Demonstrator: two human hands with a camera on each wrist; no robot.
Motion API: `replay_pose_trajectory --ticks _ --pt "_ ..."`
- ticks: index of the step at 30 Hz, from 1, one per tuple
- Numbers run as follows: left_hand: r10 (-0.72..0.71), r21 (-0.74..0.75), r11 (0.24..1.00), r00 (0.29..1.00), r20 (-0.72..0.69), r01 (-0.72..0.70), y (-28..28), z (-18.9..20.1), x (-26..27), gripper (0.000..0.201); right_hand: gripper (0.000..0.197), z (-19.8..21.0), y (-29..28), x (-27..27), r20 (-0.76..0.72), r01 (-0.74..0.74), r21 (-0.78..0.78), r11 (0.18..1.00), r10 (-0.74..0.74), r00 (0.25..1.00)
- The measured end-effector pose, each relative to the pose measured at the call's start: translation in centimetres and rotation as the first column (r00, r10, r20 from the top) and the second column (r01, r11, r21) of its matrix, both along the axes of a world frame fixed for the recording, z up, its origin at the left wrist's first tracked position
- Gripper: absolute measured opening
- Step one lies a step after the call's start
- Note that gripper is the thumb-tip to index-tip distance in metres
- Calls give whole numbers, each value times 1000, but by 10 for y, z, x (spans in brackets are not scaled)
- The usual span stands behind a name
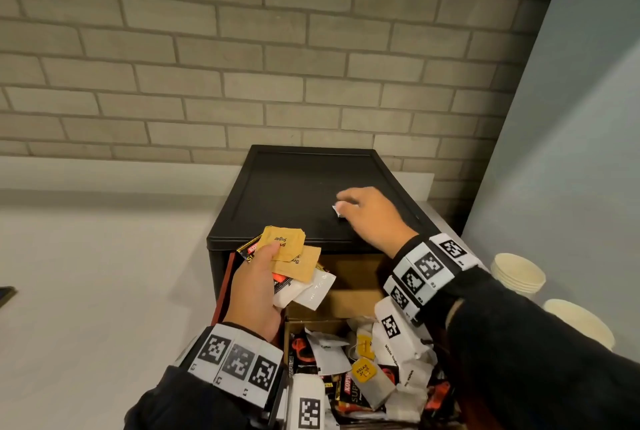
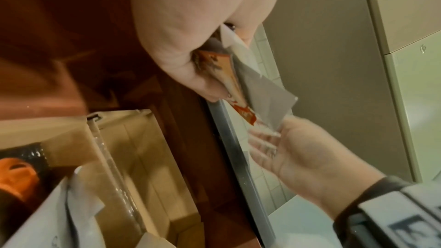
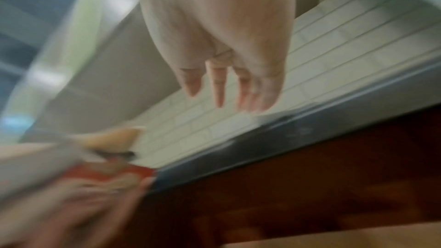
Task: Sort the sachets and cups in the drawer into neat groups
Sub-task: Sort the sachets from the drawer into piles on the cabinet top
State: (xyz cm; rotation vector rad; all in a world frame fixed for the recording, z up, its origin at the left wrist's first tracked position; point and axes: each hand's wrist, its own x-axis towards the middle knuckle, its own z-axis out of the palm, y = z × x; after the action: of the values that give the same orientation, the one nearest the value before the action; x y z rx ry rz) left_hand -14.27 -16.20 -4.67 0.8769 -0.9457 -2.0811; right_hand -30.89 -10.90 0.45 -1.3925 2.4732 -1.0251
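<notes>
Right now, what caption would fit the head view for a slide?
Left hand grips mixed sachets above the open drawer; right hand reaches over the black box.

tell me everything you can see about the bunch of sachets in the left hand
The bunch of sachets is a fanned mix: two tan brown-sugar packets on top, a black and red coffee sachet beneath, white ones lowest. They look like paper and foil, flat and slightly creased. The left hand pinches them, thumb on top, above the open drawer's left edge.

Cabinet [image 1: 304, 194] on surface [image 1: 104, 256], against wall [image 1: 242, 48]; open drawer [image 1: 346, 305] in front, sachets [image 1: 363, 370] inside. Stacked cups [image 1: 517, 273] right of cabinet. Left hand [image 1: 256, 287] over drawer's left edge; right hand [image 1: 372, 216] above cabinet top
</notes>
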Motion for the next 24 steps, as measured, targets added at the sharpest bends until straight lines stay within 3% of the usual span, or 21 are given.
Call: replay_pose_trajectory --ticks 2,5,8,11,15,20,24 --pt "-9 -18 1000 1000 22 10 -2 -2 -2 7 45 6 6 30 199 -250 19 968 241 950" --pt "-6 -64 998 998 55 10 -4 -9 -3 15 55 9 9 56 215 -460 152 875 425 879" --pt "8 -87 996 997 74 -1 -6 -11 -1 18 38 7 3 57 248 -440 72 895 412 877" --pt "63 -85 995 995 83 -56 -8 -10 0 19 22 8 -3 53 258 -304 -5 953 295 920" --pt "176 -121 978 984 42 -169 -7 -9 -1 34 23 13 -20 46 242 -108 -124 986 135 961" --pt "268 16 962 959 94 -271 -8 -11 -1 16 49 15 -49 58 198 -198 -14 980 197 960" --pt "282 39 957 955 93 -287 -6 -7 -2 13 47 10 -67 68 200 -261 183 948 224 954"
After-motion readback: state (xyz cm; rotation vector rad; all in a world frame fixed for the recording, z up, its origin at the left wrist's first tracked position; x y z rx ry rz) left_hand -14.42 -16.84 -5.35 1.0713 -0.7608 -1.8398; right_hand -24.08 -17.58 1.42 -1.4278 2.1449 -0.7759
